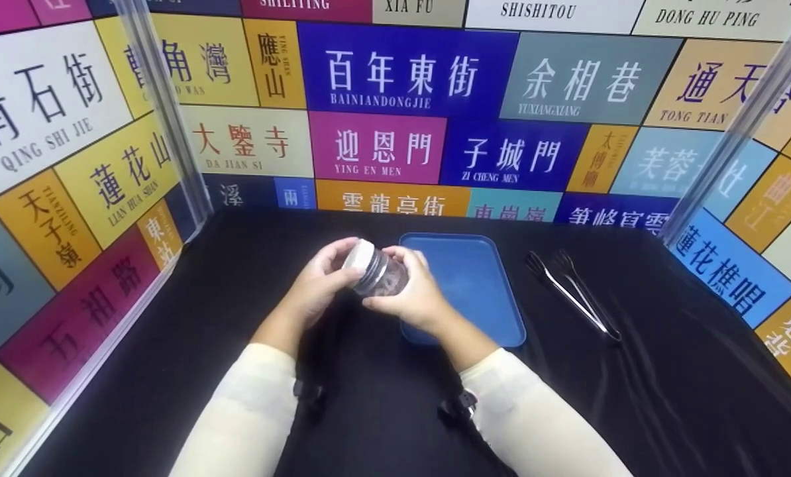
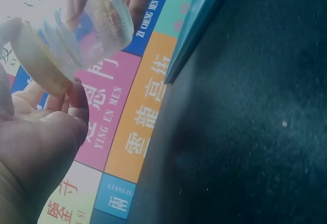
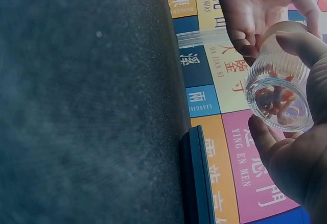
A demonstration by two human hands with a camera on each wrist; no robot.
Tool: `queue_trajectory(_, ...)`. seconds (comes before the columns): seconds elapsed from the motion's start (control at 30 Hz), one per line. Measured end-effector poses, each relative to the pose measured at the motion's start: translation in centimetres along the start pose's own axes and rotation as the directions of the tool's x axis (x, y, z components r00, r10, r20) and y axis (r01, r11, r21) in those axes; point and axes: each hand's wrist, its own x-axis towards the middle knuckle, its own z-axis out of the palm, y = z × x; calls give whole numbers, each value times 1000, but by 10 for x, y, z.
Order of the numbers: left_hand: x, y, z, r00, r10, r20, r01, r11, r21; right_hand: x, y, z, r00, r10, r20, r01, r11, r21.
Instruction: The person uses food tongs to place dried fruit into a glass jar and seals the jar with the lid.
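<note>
Above the table, both hands hold a clear ribbed jar [image 1: 390, 277], tilted, with a pale lid [image 1: 362, 254] at its mouth. My left hand [image 1: 311, 286] grips the lid around its edge, thumb on one side and fingers on the other. Around the jar's body curl the fingers and thumb of my right hand [image 1: 421, 291]. In the left wrist view, rings of the jar's neck [image 2: 55, 34] show beside the lid. The jar's base [image 3: 280, 105] faces the camera in the right wrist view; reddish shapes show through the glass, and I cannot tell whether they are contents.
A blue tray [image 1: 485, 291] lies on the black cloth [image 1: 369, 397], partly behind the right hand and forearm. Metal tongs [image 1: 580, 295] rest to the tray's right, spread apart. Panels printed with place names [image 1: 409, 73] stand at the back and both sides.
</note>
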Motion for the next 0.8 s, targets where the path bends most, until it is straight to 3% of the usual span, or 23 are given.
queue_trajectory(0.8, -1, -1, 6, 999, -36, -5, 36, 985, 172, -1, 3, 0, 1000, 17, 11, -17, 1000, -23)
